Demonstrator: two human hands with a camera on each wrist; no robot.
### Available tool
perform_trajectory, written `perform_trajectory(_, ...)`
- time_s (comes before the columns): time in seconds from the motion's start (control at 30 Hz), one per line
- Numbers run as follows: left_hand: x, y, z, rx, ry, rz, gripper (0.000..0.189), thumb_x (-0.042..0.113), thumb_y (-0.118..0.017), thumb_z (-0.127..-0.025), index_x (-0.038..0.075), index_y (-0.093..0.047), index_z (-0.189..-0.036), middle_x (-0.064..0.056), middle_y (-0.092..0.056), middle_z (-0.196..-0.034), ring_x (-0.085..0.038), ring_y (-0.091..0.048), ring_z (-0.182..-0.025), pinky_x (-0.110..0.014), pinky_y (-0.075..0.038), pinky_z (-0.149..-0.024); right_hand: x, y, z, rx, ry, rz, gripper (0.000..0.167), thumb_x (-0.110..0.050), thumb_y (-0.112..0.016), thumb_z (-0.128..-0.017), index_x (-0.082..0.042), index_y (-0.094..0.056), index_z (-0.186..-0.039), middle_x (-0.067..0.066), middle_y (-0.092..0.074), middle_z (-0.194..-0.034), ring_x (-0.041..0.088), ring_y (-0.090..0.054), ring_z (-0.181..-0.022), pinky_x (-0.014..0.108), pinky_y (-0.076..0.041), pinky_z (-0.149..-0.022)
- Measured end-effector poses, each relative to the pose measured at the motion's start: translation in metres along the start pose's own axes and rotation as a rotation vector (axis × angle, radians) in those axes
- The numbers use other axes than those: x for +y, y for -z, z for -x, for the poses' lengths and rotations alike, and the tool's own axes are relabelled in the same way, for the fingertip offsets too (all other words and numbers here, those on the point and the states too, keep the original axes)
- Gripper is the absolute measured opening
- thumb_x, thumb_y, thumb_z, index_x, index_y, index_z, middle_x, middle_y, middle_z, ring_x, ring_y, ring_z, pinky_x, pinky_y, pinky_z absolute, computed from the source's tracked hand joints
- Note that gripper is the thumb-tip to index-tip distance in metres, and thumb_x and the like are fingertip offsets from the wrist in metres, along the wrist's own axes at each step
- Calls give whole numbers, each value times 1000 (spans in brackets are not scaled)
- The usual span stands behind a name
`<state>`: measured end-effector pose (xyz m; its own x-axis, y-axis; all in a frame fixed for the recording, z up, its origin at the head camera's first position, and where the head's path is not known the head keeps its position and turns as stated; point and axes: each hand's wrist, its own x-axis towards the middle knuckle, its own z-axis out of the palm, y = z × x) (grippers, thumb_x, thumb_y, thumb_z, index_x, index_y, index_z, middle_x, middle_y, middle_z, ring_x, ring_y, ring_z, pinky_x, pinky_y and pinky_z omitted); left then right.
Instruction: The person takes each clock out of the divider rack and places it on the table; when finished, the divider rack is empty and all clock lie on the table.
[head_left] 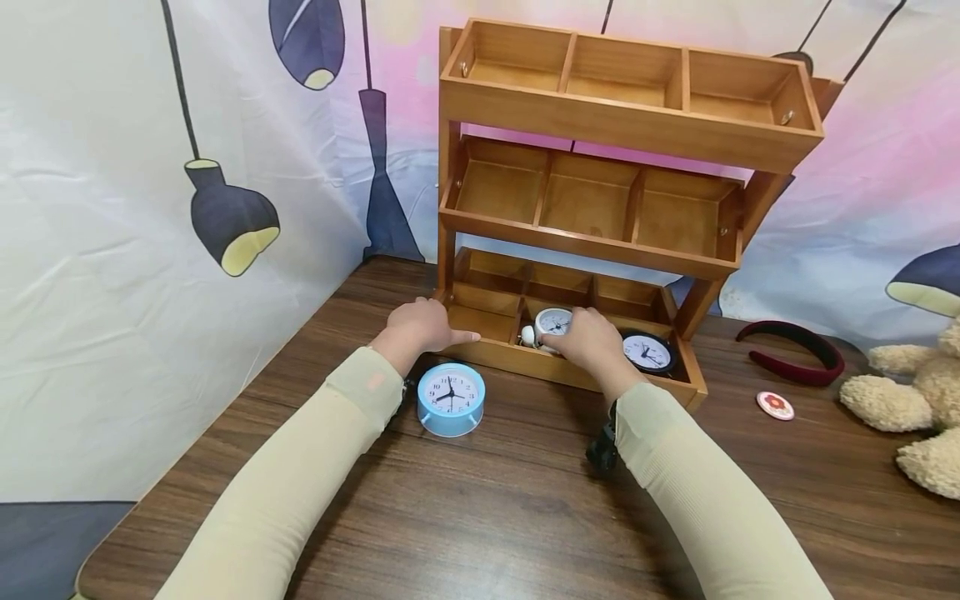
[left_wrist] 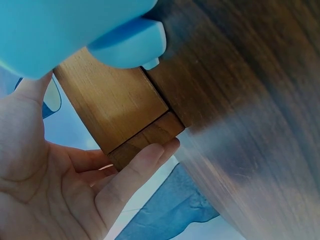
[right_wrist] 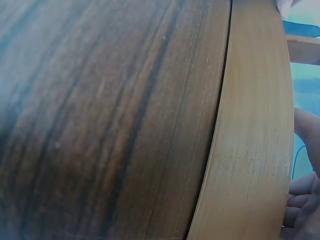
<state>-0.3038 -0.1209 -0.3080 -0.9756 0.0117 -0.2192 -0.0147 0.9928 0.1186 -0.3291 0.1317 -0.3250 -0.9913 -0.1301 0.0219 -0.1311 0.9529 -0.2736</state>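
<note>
My left hand (head_left: 420,325) grips the front left corner of a wooden three-tier shelf (head_left: 491,354), thumb along the bottom tier's front rim, fingers round its end. In the left wrist view the fingertips (left_wrist: 150,155) meet the corner of the wood. In the bottom tier's middle compartment, my right hand (head_left: 592,343) holds a white alarm clock (head_left: 552,321) by its right side, dial facing up. A black-rimmed clock (head_left: 648,353) lies in the right compartment, beside that hand. On the table, just in front of the shelf, is a light blue alarm clock (head_left: 452,396).
Several compartments divide the upper tier (head_left: 622,108) and middle tier (head_left: 585,237). To the right on the wooden table (head_left: 480,517) lie a dark red headband (head_left: 806,354) and a round flower badge (head_left: 775,406). A teddy bear (head_left: 892,400) sits at the right edge.
</note>
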Motion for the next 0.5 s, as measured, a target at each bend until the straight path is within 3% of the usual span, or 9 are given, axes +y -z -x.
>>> perform_trajectory(0.5, 0, -1, -2, 2, -2, -1, 102, 76, -46, -89, -6, -35, -150, -30, -27, -156, -42, -44, -134, -50, -47, -99, 0, 0, -1, 62, -21, -49, 78, -53, -70, -84, 5, -54, -134, 22, -62, -119, 35, -61, -102, 49, -50, -86)
